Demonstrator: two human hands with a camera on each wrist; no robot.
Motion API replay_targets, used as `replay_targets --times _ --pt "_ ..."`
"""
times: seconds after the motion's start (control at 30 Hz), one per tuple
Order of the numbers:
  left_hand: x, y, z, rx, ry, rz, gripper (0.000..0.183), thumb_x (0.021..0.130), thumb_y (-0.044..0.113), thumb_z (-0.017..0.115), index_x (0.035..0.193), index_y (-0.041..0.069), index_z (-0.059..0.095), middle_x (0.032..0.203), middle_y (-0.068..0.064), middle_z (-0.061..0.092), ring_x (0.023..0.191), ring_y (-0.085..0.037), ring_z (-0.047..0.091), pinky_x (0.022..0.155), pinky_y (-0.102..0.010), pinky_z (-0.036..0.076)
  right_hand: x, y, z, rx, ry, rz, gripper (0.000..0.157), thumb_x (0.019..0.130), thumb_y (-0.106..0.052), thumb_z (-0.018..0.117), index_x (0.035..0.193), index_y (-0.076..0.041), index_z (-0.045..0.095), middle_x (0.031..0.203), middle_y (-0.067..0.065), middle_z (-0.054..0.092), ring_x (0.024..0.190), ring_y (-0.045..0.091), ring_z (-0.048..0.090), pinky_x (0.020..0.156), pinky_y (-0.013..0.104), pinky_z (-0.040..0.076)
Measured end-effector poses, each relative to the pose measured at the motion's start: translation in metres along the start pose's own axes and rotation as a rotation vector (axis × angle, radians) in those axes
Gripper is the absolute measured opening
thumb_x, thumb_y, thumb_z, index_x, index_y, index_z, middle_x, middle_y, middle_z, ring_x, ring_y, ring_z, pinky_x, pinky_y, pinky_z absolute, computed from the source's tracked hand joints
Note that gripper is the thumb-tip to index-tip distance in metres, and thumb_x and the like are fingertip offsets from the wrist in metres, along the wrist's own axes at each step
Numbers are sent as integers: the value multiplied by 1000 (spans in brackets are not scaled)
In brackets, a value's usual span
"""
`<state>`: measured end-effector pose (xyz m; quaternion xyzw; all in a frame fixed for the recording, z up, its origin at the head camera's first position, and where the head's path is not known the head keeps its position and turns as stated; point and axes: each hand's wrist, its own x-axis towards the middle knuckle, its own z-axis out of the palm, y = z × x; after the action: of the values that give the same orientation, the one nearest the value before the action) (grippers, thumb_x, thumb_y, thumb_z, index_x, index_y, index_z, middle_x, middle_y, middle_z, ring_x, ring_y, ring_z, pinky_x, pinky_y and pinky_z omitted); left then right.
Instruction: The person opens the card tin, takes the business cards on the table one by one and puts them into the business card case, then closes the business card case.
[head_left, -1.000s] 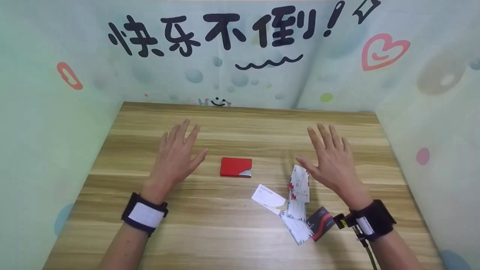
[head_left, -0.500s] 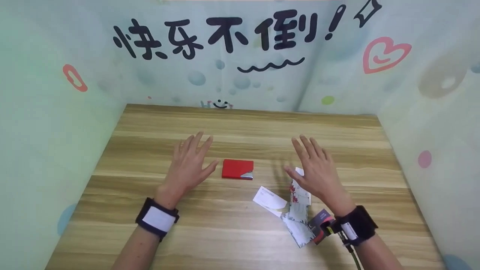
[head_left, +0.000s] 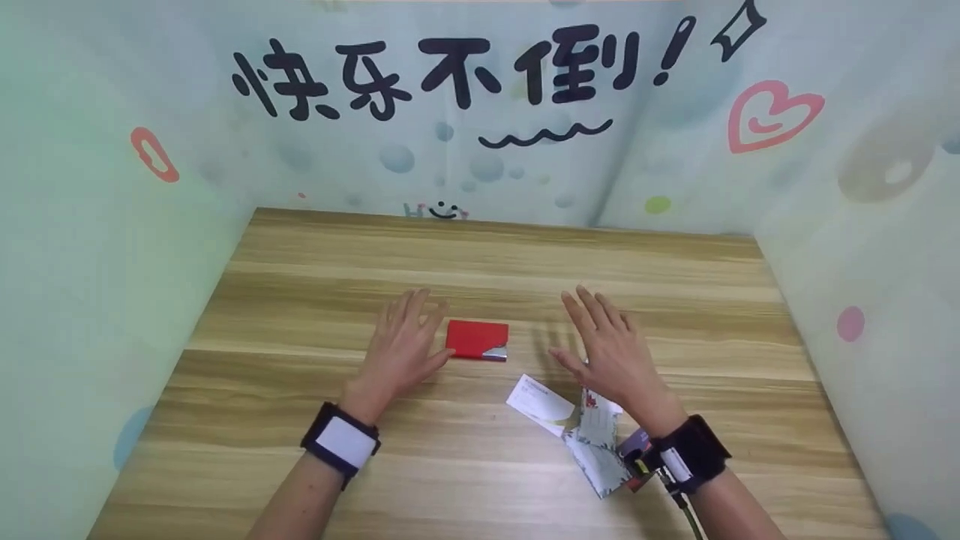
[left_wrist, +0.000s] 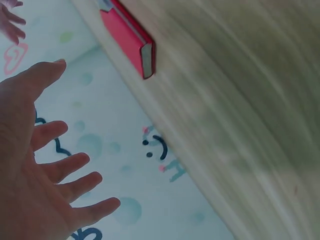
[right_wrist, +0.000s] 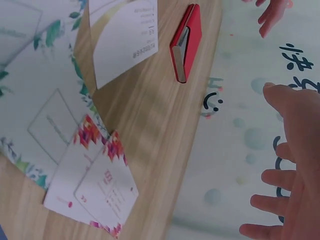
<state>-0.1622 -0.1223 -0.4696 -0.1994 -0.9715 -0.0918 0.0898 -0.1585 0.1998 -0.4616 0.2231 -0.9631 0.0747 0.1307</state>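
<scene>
A red card case (head_left: 477, 340) with a silver corner lies flat on the wooden table. My left hand (head_left: 405, 345) hovers just left of it, fingers spread, holding nothing; the left wrist view shows a gap between that hand and the case (left_wrist: 131, 42). On the right, my right hand (head_left: 611, 352) is held above several business cards (head_left: 598, 457), its fingers extended and nothing in them. A white card (head_left: 540, 405) lies apart to the left of the right hand. Floral cards (right_wrist: 107, 185) overlap in the right wrist view. A dark card (head_left: 636, 444) is partly hidden under the right wrist.
Printed fabric walls (head_left: 480, 112) enclose the wooden table (head_left: 420, 480) at the back and both sides. A wrist strap (head_left: 341, 442) is on the left arm; another strap (head_left: 690, 454), with a small camera and cable, is on the right.
Both hands have moved inward and nearer to the person, the left toward the red case and the right over the cards. The case and cards stay in place on the table.
</scene>
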Motion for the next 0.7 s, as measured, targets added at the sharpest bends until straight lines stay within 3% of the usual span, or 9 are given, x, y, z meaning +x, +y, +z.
replay_targets --times 0.3,0.5,0.7 --pt "7 9 17 -20 -31 29 71 87 37 77 147 10 49 151 -23 42 140 -42 42 115 -62 38 2 -7 20 -1 -66 9 77 95 -52 60 155 -11 36 157 18 41 137 43 47 105 63 46" --pt "7 14 31 -26 -31 95 69 86 31 79 145 9 52 148 -26 45 137 -44 45 113 -62 41 7 -16 27 -3 -143 11 76 96 -55 56 156 -13 35 158 15 41 141 39 45 108 63 44" --pt "11 22 41 -10 -62 107 65 90 31 75 147 11 49 148 -25 45 134 -41 48 113 -60 42 12 -25 34 5 -176 -15 74 98 -56 52 156 -13 35 158 16 40 140 39 46 107 62 45"
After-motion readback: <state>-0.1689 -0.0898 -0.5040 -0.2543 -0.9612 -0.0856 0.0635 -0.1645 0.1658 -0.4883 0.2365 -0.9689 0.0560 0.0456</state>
